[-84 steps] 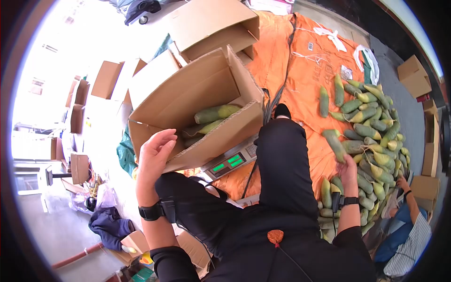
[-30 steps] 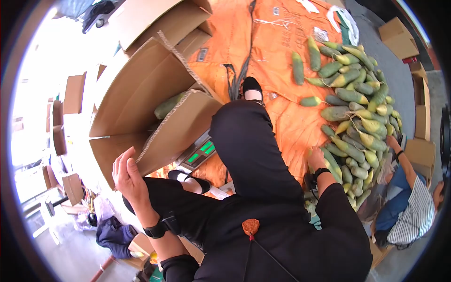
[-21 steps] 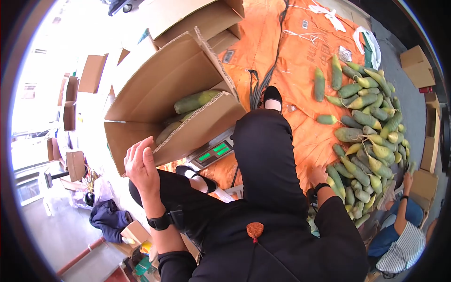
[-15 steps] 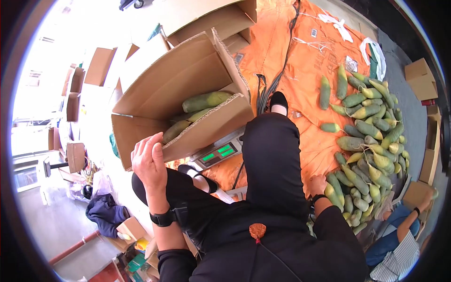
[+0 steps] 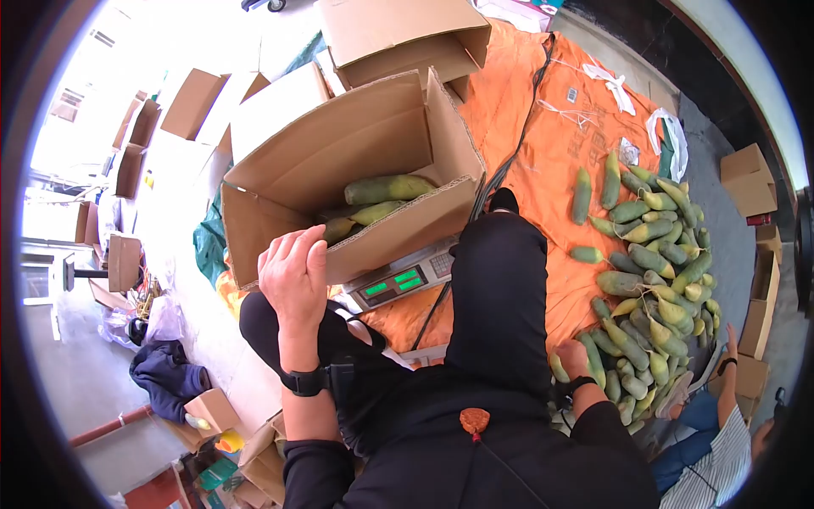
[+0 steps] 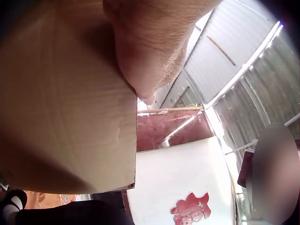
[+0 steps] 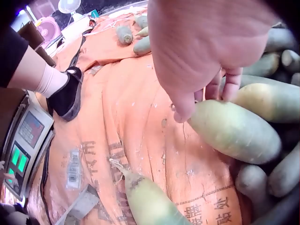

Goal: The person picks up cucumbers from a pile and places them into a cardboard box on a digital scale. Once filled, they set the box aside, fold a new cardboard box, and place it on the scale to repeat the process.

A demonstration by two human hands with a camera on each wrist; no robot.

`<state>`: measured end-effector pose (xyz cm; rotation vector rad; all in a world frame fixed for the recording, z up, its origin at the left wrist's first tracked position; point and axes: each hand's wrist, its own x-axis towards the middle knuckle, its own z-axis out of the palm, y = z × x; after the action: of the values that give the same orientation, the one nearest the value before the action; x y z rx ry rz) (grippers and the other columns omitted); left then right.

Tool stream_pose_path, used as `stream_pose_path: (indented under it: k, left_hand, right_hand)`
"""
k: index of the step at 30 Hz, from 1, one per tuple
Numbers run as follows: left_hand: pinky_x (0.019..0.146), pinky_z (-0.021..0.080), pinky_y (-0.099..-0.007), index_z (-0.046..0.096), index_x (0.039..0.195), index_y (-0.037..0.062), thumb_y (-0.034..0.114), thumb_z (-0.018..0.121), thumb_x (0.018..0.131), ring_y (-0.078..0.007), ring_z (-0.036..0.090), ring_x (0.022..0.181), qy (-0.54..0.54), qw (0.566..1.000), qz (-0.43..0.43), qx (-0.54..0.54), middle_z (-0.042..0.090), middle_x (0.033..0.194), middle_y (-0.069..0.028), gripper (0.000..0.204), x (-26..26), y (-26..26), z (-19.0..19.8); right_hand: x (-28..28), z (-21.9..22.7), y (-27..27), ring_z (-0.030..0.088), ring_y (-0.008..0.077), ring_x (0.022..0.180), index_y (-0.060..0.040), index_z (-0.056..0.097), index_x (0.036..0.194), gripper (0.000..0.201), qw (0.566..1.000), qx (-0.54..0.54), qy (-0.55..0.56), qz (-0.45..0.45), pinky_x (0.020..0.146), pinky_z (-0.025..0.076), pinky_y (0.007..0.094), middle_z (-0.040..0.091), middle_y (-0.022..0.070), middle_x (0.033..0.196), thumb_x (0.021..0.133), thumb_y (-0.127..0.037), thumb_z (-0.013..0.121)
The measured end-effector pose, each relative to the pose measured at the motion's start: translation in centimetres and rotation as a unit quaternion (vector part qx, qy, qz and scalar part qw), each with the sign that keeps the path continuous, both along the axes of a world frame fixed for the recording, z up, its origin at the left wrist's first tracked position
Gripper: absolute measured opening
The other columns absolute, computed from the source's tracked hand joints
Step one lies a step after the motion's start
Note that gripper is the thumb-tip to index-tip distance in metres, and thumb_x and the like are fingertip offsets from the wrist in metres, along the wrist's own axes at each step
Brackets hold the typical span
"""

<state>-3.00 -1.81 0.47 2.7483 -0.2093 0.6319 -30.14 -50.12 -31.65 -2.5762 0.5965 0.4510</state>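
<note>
In the head view my left hand (image 5: 292,276), fingers extended, lies at the near left edge of an open cardboard box (image 5: 407,229); the left wrist view has that hand against the cardboard (image 6: 70,108). Inside the box lie several green radishes (image 5: 390,188). The box stands on a scale (image 5: 398,284) with lit green displays. My right hand (image 5: 574,360) is at the lower left of a radish pile (image 5: 666,318). In the right wrist view this hand (image 7: 206,51) pinches the end of a pale green radish (image 7: 236,131), thumb on the near side, fingers partly hidden behind it.
Another radish (image 7: 150,201) lies on the orange sheet (image 5: 543,182). A second large box (image 5: 403,38) stands behind the first. At the far right a person in a striped shirt (image 5: 716,454) reaches toward the pile. My bent knee (image 5: 498,246) is between box and pile.
The radish my right hand held up at first is no longer there; that hand has moved down to the pile's lower left and taken another. My left hand stays by the box.
</note>
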Motion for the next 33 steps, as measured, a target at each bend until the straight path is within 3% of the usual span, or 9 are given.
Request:
stream_pose_path:
  k: [3, 5, 8, 13, 17, 21, 27, 29, 33]
  left_hand:
    - [0.078, 0.042, -0.0354, 0.068, 0.093, 0.01, 0.03, 0.054, 0.091, -0.023, 0.061, 0.088, -0.001, 1.0, 0.0, -0.003, 0.066, 0.089, -0.0047, 0.025, -0.2, 0.0, 0.2]
    - [0.077, 0.042, -0.0353, 0.068, 0.093, 0.0101, 0.03, 0.055, 0.09, -0.0227, 0.061, 0.087, 0.001, 1.0, -0.003, -0.009, 0.066, 0.089, -0.0045, 0.024, -0.2, 0.2, 0.5]
    - [0.076, 0.042, -0.0348, 0.068, 0.093, 0.0099, 0.028, 0.058, 0.088, -0.0224, 0.061, 0.086, 0.014, 1.0, -0.015, -0.022, 0.066, 0.089, -0.0043, 0.021, -0.3, 0.3, 0.9]
    - [0.076, 0.043, -0.0346, 0.067, 0.094, 0.0088, 0.026, 0.061, 0.086, -0.0234, 0.061, 0.086, 0.027, 0.996, -0.036, -0.081, 0.066, 0.088, -0.0049, 0.02, -0.6, 0.5, 1.3]
    - [0.076, 0.044, -0.0347, 0.067, 0.096, 0.0073, 0.022, 0.062, 0.086, -0.0242, 0.061, 0.086, 0.043, 0.989, -0.048, -0.134, 0.066, 0.088, -0.0061, 0.018, -0.8, 0.7, 1.7]
    - [0.076, 0.046, -0.0344, 0.066, 0.096, 0.0064, 0.017, 0.063, 0.085, -0.0246, 0.062, 0.084, 0.059, 0.976, -0.051, -0.203, 0.065, 0.087, -0.0067, 0.016, -0.8, 0.9, 2.1]
    - [0.076, 0.046, -0.0342, 0.066, 0.095, 0.0069, 0.014, 0.064, 0.083, -0.0242, 0.062, 0.081, 0.067, 0.968, -0.038, -0.241, 0.065, 0.084, -0.0067, 0.015, -0.9, 0.8, 1.9]
    - [0.074, 0.046, -0.0341, 0.067, 0.094, 0.0074, 0.013, 0.064, 0.082, -0.0238, 0.062, 0.081, 0.041, 0.985, -0.039, -0.165, 0.065, 0.083, -0.0054, 0.014, -1.0, 0.6, 1.9]
    - [0.072, 0.043, -0.0338, 0.067, 0.093, 0.0085, 0.016, 0.064, 0.082, -0.0224, 0.062, 0.081, 0.025, 0.993, -0.044, -0.107, 0.065, 0.083, -0.0043, 0.014, -0.9, 0.7, 1.7]
  right_hand:
    - [0.0, 1.1, 0.2, 0.059, 0.0369, 0.067, -0.0031, 0.062, 0.07, 0.016, 0.998, 0.054, -0.005, -0.029, 0.06, 0.048, 0.0401, 0.061, 0.0164, 0.07, 0.07, -0.018, 0.066]
    - [-0.4, 1.3, -0.4, 0.058, 0.0303, 0.058, -0.0021, 0.06, 0.068, 0.014, 0.998, 0.049, -0.019, -0.023, 0.059, 0.047, 0.0389, 0.061, 0.012, 0.065, 0.072, -0.014, 0.065]
    - [-0.1, 7.1, -0.7, 0.047, 0.0096, 0.058, -0.0003, 0.058, 0.067, 0.012, 0.946, 0.206, -0.02, -0.248, 0.055, 0.042, 0.029, 0.054, 0.0003, 0.062, 0.075, -0.004, 0.066]
    - [1.7, 13.5, -1.0, 0.051, 0.0078, 0.067, -0.0094, 0.058, 0.074, 0.006, 0.912, 0.246, -0.068, -0.321, 0.061, 0.041, 0.0235, 0.054, -0.0028, 0.069, 0.08, -0.009, 0.06]
    - [8.7, 19.4, 1.3, 0.047, 0.0092, 0.067, -0.0071, 0.054, 0.076, 0.009, 0.86, 0.385, -0.214, -0.258, 0.063, 0.039, 0.0235, 0.053, -0.0002, 0.076, 0.085, -0.007, 0.054]
    - [18.2, 30.8, 5.8, 0.044, 0.0109, 0.071, -0.0061, 0.047, 0.073, 0.017, 0.837, 0.413, -0.347, -0.085, 0.068, 0.035, 0.023, 0.05, 0.0012, 0.078, 0.088, -0.008, 0.054]
    - [26.1, 43.7, 10.5, 0.045, 0.0134, 0.078, -0.0068, 0.046, 0.079, 0.02, 0.702, 0.552, -0.443, 0.077, 0.071, 0.037, 0.0273, 0.048, 0.0039, 0.086, 0.094, -0.019, 0.051]
    - [28.4, 45.8, 12.1, 0.049, 0.0152, 0.083, -0.0044, 0.05, 0.086, 0.015, 0.63, 0.643, -0.412, 0.142, 0.076, 0.042, 0.0293, 0.051, 0.0061, 0.093, 0.095, -0.016, 0.048]
    - [33.2, 45.9, 16.6, 0.056, 0.0163, 0.094, 0.0003, 0.061, 0.093, 0.017, 0.626, 0.642, -0.409, 0.169, 0.084, 0.048, 0.0322, 0.059, 0.0106, 0.102, 0.093, -0.013, 0.05]
